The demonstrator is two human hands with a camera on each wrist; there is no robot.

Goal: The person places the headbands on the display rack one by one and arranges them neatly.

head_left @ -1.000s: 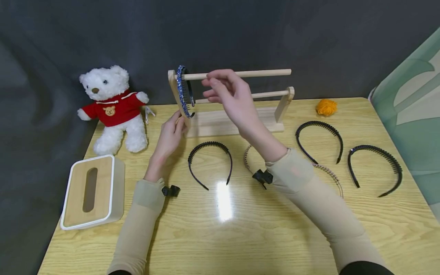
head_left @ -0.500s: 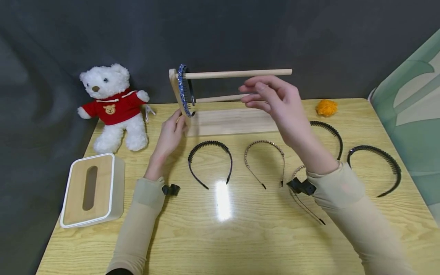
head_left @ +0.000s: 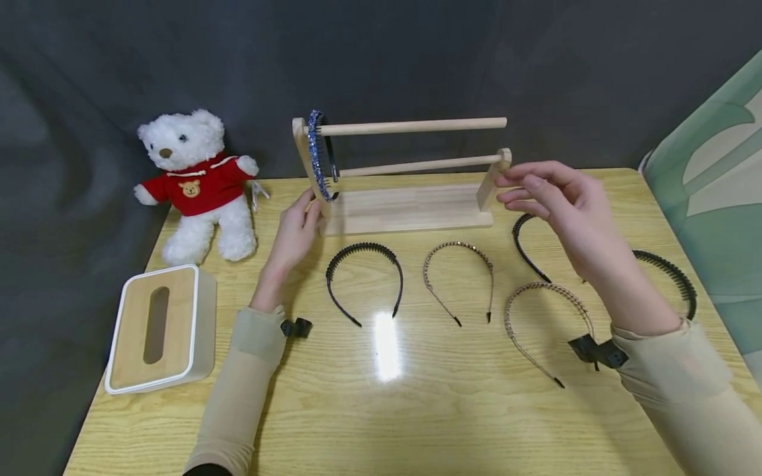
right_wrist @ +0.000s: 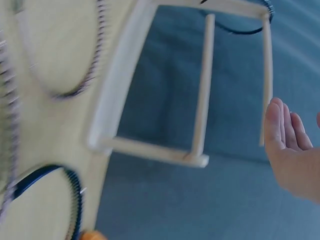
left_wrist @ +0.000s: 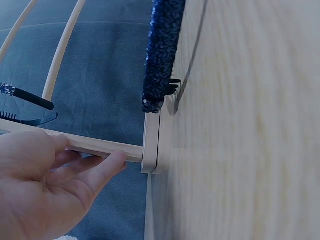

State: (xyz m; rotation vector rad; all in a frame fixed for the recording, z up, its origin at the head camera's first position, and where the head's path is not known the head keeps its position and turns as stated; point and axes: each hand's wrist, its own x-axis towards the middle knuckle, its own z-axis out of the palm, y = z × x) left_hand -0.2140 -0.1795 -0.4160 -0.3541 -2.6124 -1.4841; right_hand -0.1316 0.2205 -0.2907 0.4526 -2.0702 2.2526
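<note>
My left hand (head_left: 296, 228) grips the left post of a wooden headband rack (head_left: 405, 210); in the left wrist view, fingers and thumb lie around that post (left_wrist: 95, 145). A blue glittery headband (head_left: 315, 155) hangs at the left end of the rack's upper rod (head_left: 411, 127). My right hand (head_left: 571, 211) is in the air beside the rack's right post, fingers loosely bent and holding nothing. Under and beside it lie a black toothed headband (head_left: 520, 248), another black one (head_left: 678, 281) and a beaded headband (head_left: 514, 330); my right arm covers parts of them.
A black toothed headband (head_left: 364, 248) and a beaded one (head_left: 458, 244) lie before the rack. At left are a white teddy bear (head_left: 217, 205) in a red top and a tissue box (head_left: 125, 330). A dark curtain (head_left: 536, 66) stands behind the table.
My right hand has moved right and down, from the upper rod near the blue headband to beside the right post. My left hand stays on the left post.
</note>
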